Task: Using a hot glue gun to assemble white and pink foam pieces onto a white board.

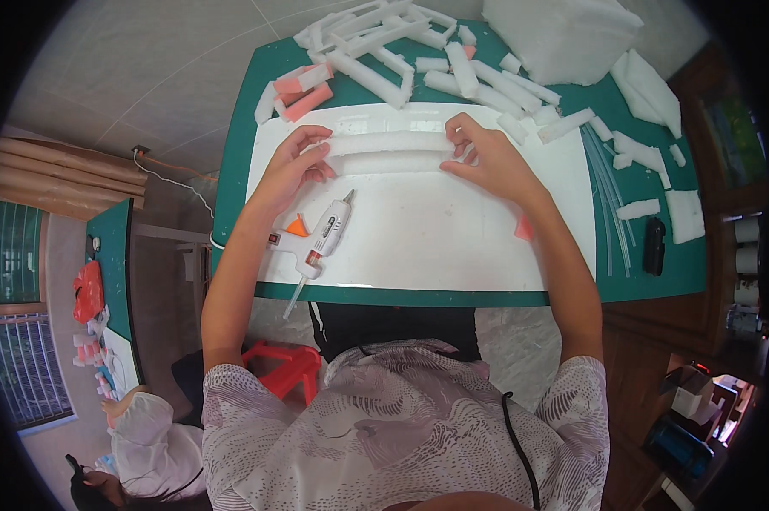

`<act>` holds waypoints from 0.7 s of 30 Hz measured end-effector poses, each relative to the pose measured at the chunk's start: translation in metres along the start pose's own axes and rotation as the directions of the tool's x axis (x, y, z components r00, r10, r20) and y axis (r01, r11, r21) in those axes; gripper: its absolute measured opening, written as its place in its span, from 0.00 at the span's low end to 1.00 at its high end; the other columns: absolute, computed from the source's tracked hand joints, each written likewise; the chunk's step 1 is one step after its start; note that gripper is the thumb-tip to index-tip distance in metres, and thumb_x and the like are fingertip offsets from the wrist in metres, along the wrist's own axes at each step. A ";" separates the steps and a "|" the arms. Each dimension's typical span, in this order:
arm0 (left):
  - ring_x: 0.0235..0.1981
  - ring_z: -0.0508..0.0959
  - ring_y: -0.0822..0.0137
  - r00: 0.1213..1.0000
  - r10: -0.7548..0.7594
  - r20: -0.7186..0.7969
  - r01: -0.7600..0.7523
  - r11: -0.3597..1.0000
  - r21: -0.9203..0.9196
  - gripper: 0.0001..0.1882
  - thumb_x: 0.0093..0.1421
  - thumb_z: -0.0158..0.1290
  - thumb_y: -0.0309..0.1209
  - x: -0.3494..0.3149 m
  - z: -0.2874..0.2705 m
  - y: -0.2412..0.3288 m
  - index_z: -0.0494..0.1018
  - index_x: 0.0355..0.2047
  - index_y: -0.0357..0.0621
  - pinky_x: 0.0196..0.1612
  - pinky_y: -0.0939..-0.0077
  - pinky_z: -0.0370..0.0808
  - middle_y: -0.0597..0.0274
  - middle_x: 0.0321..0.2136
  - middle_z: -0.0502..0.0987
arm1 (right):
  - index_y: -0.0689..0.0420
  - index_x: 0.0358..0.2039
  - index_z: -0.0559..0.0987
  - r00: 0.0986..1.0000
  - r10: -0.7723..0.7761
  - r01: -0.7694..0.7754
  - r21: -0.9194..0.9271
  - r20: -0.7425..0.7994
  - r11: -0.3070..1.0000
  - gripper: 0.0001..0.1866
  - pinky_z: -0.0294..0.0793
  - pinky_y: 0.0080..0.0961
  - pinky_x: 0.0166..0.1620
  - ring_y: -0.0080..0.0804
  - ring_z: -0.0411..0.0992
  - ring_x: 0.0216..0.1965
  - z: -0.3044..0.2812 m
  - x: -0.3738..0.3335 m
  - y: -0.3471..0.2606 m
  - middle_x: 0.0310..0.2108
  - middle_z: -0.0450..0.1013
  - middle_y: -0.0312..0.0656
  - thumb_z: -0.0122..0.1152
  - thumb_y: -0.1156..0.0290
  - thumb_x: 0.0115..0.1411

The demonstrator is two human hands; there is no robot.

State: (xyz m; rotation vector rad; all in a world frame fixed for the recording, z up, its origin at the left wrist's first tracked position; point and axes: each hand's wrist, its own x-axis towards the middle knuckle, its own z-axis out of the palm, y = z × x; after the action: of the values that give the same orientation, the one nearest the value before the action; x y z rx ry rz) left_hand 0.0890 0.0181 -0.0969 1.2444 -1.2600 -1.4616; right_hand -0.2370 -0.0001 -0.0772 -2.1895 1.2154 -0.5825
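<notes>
A long white foam strip (391,142) lies crosswise between my hands, over the far half of a glossy white board (453,238). My left hand (299,163) is closed round its left end, thumb toward the foam. At the right end, the curled fingers and thumb of my right hand (488,159) grip it. Just below runs a second pale band, a foam strip or another side of the same piece; I cannot tell which. Nearer to me, left of centre, a white hot glue gun (321,234) rests with a clear glue stick (295,298) poking out past the board's edge.
Loose white foam pieces (376,77) and pink-ended ones (306,92) pile along the green table's (240,162) far side. A big foam block (563,38) stands far right. Clear glue sticks (608,200) and a black tool (654,245) lie right. Another person (159,439) sits at lower left.
</notes>
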 end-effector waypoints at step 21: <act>0.31 0.77 0.72 1.000 -0.004 0.013 0.004 1.000 0.002 0.16 0.64 0.52 0.31 0.003 -0.004 -0.003 0.67 0.51 0.40 0.36 0.80 0.72 0.61 0.43 0.70 | 0.50 0.42 0.68 1.000 -0.005 0.005 -0.004 -0.007 1.000 0.19 0.74 0.24 0.38 0.33 0.74 0.34 0.001 -0.001 0.000 0.34 0.76 0.40 0.69 0.67 0.55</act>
State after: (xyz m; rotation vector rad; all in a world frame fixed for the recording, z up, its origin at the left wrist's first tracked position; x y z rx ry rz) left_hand 0.0923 0.0148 -0.1008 1.2408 -1.2682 -1.4735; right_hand -0.2362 0.0010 -0.0781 -2.1964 1.2156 -0.5910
